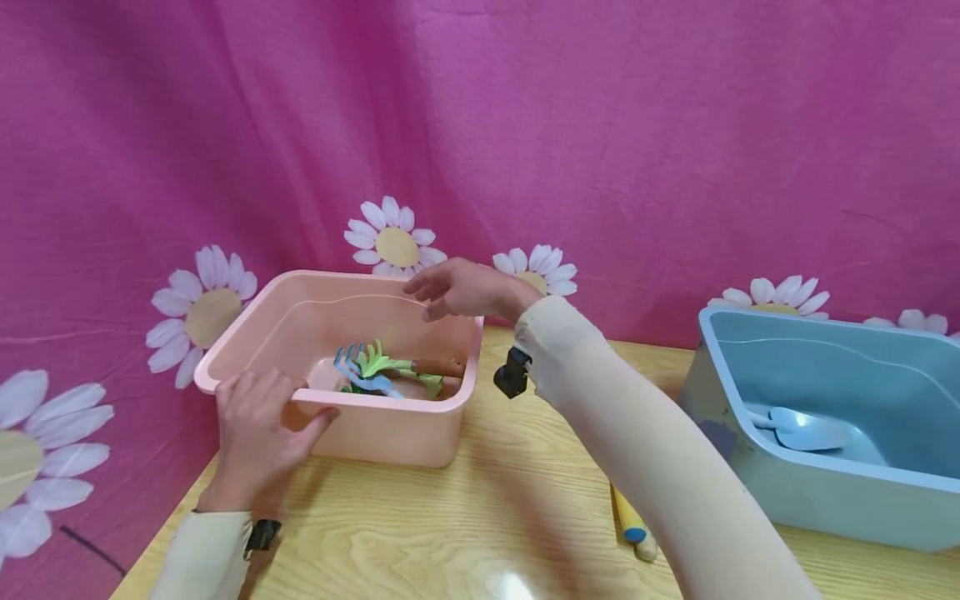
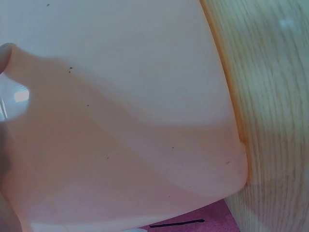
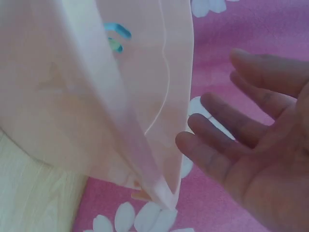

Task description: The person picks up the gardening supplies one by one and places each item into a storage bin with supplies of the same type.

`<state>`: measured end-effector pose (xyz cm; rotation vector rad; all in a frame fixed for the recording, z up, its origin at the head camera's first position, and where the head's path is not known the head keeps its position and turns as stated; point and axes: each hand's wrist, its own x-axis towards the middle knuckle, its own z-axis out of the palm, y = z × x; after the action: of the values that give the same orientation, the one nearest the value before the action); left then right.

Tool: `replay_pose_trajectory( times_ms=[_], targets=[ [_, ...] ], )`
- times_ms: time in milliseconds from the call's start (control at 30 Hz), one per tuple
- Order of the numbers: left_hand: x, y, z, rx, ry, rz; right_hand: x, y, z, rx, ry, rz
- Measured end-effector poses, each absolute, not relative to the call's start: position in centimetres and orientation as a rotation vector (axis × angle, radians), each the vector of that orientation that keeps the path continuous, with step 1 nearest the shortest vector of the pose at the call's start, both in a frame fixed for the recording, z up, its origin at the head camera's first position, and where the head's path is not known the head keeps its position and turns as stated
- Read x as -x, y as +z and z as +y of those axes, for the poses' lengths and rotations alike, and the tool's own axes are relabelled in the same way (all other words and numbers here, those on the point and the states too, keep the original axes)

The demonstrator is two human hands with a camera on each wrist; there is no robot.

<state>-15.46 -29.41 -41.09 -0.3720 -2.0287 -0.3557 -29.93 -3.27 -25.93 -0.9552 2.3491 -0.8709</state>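
Note:
My left hand (image 1: 255,433) grips the front left rim of a pink plastic bin (image 1: 390,432), fingers over the edge and thumb along the outer wall. In the left wrist view that wall (image 2: 159,87) fills most of the picture. Above the bin's back right corner hangs my right hand (image 1: 476,287), its fingers spread and relaxed with nothing in them. Inside the bin lie a green hand rake (image 1: 375,360) with a brown handle and a blue hand fork (image 1: 378,383); more green parts show beneath them.
At the right stands a blue-grey bin (image 1: 862,508) with a light blue trowel (image 1: 813,431) in it. A yellow handle with a blue end (image 1: 628,517) lies on the wooden table (image 1: 420,525), partly behind my right sleeve. A pink flowered cloth (image 1: 637,150) hangs behind.

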Motion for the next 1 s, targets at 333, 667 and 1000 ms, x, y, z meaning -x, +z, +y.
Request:
replay_pose_trajectory(
  times_ms=[333,667,1000],
  targets=[
    [15.1,-40.7,-29.4,0.361,-0.37,-2.082,28.5,-25.1,-1.2,0.99,-0.842,2.414],
    [15.5,-40.9,-29.2,0.388,-0.369,-2.026,26.0,-24.4,3.9,1.22,-0.681,2.501],
    [15.3,-41.0,-29.1,0.387,-0.375,-2.016,22.1,-24.2,8.0,1.314,-0.768,2.52]
  ],
)
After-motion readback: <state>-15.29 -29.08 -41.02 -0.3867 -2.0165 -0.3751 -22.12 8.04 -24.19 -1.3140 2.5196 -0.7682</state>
